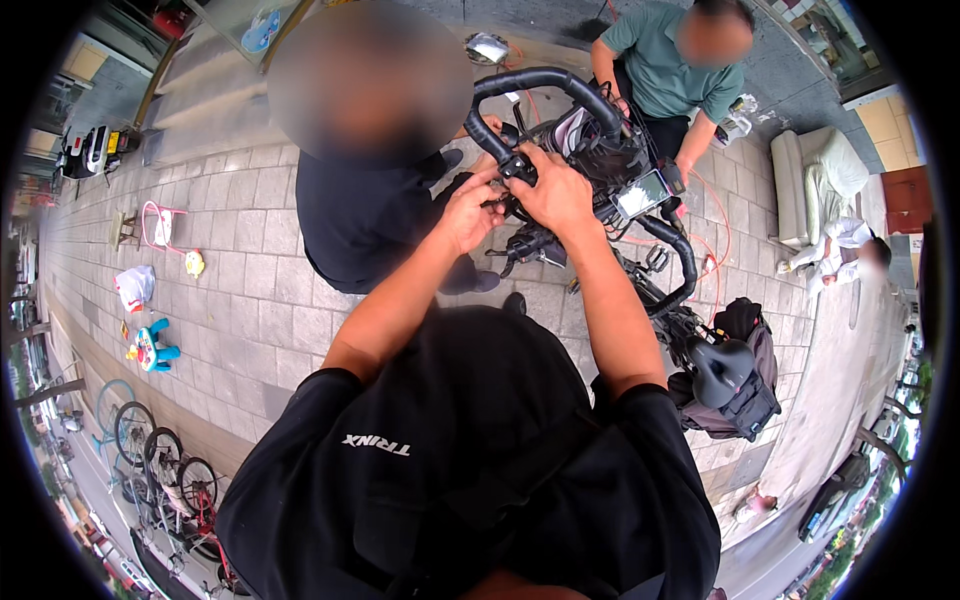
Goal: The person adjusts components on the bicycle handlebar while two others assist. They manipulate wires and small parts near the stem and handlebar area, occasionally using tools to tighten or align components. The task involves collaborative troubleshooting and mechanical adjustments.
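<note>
A black bicycle handlebar [545, 80] curves across the top middle, with a small screen device [643, 193] mounted near its centre. My left hand [468, 210] pinches a small part just beside the brake lever clamp. My right hand [553, 188] wraps over the lever body on the bar. Both forearms reach up from my black shirt. The bike's black saddle [722, 368] sits lower right.
A person in a black shirt [360, 210] stands close at the left of the bar. Another in a green shirt [665, 70] crouches behind it. A black bag [745, 400] hangs by the saddle. Toys [152, 345] lie at left, parked bicycles [160, 460] lower left, a sofa [810, 180] right.
</note>
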`<state>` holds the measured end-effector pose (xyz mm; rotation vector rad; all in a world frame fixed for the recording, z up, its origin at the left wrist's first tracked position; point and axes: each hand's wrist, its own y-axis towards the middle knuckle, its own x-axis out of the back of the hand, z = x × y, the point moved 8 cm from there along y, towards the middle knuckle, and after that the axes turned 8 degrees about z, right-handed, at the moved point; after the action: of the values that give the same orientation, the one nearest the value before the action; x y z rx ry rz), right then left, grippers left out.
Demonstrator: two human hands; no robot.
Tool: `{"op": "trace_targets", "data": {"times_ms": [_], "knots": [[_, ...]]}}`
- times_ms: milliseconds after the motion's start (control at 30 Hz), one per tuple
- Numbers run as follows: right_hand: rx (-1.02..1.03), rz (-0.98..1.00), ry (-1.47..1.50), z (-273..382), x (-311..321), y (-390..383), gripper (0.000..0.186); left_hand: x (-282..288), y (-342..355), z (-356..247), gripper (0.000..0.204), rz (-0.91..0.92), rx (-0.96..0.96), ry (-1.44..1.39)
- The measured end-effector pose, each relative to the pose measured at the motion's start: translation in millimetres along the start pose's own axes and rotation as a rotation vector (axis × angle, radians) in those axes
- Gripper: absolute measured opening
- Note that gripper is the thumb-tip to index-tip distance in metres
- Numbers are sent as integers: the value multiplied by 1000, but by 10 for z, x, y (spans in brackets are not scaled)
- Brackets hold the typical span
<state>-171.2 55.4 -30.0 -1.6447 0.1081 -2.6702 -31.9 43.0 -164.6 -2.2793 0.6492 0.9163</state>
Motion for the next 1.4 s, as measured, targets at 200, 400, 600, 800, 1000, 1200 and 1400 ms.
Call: {"op": "trace_targets", "data": {"times_ms": [200, 400, 600, 800, 1000, 1200, 1400], "knots": [[-53, -188, -38, -3, -96, -183, 55, -351, -53, -254, 60, 164, -78, -26], [80, -38, 89, -10, -12, 2, 56, -275, -8, -289, 51, -4, -102, 172], [-38, -206, -68, -1, -224, -223, 61, -310, 5, -380, 46, -39, -117, 241], [-55, -86, 6, -23, -111, -103, 79, -247, -23, -388, 48, -97, -94, 336], [-154, 101, 8, -40, -52, 110, 96, -241, -11, -390, 50, -102, -72, 371], [-198, 263, 53, -57, -14, 178, 99, -254, 104, -525, 52, -150, -119, 465], [-293, 19, -69, 95, -71, -80, 109, -209, 160, -523, 48, -115, -172, 491]]}}
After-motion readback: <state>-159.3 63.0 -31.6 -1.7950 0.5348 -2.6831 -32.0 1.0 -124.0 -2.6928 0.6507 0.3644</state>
